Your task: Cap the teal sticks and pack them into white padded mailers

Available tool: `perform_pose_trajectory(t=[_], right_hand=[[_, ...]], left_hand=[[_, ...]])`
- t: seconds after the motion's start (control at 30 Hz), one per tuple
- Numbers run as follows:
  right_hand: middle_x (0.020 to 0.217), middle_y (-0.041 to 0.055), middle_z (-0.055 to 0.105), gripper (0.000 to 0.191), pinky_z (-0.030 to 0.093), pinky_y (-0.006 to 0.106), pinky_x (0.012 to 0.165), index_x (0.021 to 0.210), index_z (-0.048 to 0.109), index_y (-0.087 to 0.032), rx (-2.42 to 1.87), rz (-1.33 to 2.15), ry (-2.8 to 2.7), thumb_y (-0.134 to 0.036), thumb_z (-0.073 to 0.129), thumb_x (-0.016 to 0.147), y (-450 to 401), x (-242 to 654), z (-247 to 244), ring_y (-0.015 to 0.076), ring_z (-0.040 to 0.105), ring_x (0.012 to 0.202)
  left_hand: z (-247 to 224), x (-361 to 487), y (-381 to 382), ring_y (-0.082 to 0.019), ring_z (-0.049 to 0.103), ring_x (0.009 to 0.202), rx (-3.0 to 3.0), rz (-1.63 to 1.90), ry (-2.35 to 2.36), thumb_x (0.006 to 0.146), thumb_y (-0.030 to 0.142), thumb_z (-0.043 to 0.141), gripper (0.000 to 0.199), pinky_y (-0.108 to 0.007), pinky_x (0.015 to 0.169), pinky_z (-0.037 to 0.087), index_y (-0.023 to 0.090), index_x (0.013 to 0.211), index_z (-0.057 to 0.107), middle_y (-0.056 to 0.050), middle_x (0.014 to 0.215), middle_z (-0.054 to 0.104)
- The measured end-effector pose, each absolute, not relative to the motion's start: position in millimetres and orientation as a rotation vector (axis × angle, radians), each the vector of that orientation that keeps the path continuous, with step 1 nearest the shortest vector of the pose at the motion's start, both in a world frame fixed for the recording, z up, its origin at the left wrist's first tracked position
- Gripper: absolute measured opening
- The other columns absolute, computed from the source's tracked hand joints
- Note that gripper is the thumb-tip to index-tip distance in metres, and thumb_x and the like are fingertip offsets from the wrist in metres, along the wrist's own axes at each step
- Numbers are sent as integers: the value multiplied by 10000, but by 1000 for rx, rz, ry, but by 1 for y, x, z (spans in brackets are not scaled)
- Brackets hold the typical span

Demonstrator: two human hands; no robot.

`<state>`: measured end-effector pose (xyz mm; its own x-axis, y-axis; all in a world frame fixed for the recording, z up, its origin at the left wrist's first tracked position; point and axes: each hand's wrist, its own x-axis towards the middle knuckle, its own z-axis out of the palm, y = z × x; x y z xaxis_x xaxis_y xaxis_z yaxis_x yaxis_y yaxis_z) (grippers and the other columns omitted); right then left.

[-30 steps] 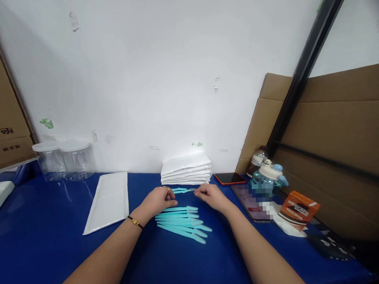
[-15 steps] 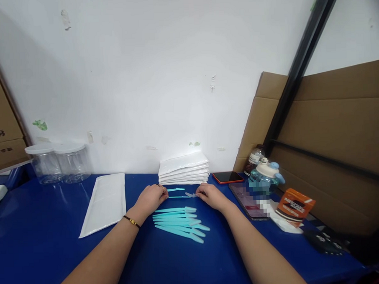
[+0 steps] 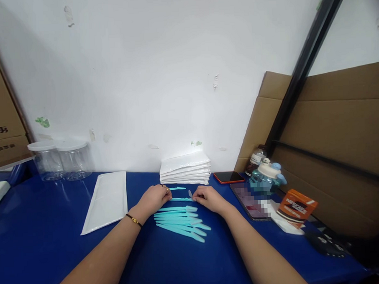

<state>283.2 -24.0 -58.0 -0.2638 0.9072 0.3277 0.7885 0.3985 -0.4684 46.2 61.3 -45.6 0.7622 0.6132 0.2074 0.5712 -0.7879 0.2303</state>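
A slim turquoise eyebrow razor [image 3: 181, 199] lies crosswise between my hands. My left hand [image 3: 156, 198] pinches its handle end. At its other end my right hand [image 3: 209, 198] is closed, the fingertips on a small clear cap [image 3: 190, 194] that sticks up at a tilt; the fingers partly hide the razor's tip. Another turquoise razor [image 3: 178, 188] lies just behind, close to my left fingers. In front of my hands several turquoise razors with pale covered ends [image 3: 180, 222] are fanned out on the blue table [image 3: 182, 268].
White padded mailers [image 3: 185, 169] are stacked against the wall; a single mailer [image 3: 107, 200] lies at left. Two clear jars [image 3: 74, 159] stand farther left. On the right are an orange-edged phone [image 3: 228, 177], a larger phone [image 3: 245, 202], a teal bottle [image 3: 265, 178] and an orange box [image 3: 296, 208].
The clear cap has swung from nearly flat to tilted upright at the razor's end. My right fingers have come slightly closer to my left hand. The view has shifted a little.
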Motion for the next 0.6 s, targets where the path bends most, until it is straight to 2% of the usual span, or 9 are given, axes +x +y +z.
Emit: perform_pose_trajectory(t=[0.17,0.23,0.37,0.43,0.6], right_hand=[[782,24,640,136,430,226,642,771,686,-186,-1407,305,-2148,-201,557,812,-25,276,-58,132,588,693],[817,30,647,165,444,240,681,830,692,-196,-1385,283,-2132,-180,528,827,-24,277,-56,140,597,731],[1023,51,630,312,437,295,831,1015,661,-238,-1335,152,-2141,-83,488,806,-18,284,-55,174,574,950],[1017,46,632,307,437,297,832,1006,663,-246,-1348,137,-2211,-85,508,795,-16,287,-57,178,572,952],[869,43,627,138,439,259,736,894,664,-204,-1482,92,-2204,-175,564,803,-14,291,-61,162,582,810]], left_hand=[[-47,49,57,-151,575,716,2773,399,899,785,248,485,181,-229,649,375,203,710,643,-15,781,662],[-46,48,57,-160,574,734,2728,405,931,798,303,488,198,-231,652,385,208,736,650,-17,775,659],[-49,40,65,-204,541,941,2682,589,1119,809,337,497,257,-265,792,396,209,976,644,-55,983,636],[-55,38,72,-215,520,984,2662,616,1210,797,311,514,278,-283,824,390,208,1029,628,-67,1042,610],[-65,37,85,-183,549,855,2521,568,1276,762,249,527,135,-250,707,400,207,816,644,-40,884,616]])
